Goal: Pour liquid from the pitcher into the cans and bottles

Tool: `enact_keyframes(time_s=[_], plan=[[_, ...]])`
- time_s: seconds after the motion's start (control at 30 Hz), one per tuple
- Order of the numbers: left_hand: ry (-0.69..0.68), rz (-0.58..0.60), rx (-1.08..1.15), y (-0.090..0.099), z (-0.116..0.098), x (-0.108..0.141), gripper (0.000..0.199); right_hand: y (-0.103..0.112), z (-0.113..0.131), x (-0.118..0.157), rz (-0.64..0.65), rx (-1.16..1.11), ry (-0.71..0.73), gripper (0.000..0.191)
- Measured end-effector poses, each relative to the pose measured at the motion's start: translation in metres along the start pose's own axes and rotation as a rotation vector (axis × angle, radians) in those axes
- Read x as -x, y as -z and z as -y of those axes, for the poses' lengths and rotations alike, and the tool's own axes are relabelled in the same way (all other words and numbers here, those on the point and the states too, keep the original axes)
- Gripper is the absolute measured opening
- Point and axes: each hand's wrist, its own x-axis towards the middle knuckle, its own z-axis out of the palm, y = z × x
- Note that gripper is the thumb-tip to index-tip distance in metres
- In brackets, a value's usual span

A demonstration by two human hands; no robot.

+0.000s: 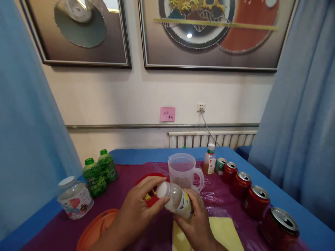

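A clear bottle [175, 198] with a white cap and a yellow-flowered label is tilted in front of me, cap end to the left. My right hand [195, 219] is wrapped around its labelled body. The fingers of my left hand [140, 205] close on the white cap [162, 190]. Just behind the bottle stands a translucent plastic pitcher [181, 170], its handle to the right. A red item [151, 199], partly hidden by my left hand, lies beneath. Under my right hand is a yellow cloth or sheet [226, 232].
Red cans [258, 197] and a green can [220, 166] line the right side, beside a bottle of amber liquid [209, 160]. Green bottles [94, 177] and a white-lidded jar [74, 198] stand left, near an orange plate [97, 226]. A purple plastic sheet [125, 181] covers the blue table.
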Motion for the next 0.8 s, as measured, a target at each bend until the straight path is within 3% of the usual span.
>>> enact_keyframes(time_s=[0.23,0.43,0.8], plan=[[0.021,0.121,-0.15,0.004,0.002,0.004,0.032,0.004,-0.016,0.005,-0.003,0.146,0.105,0.068],[-0.015,0.162,-0.195,0.008,-0.003,0.001,0.028,0.005,-0.015,0.006,-0.009,0.155,0.105,0.071],[0.067,0.255,-0.303,0.009,-0.009,0.0,0.025,0.006,-0.013,0.007,-0.038,0.189,0.142,0.068]])
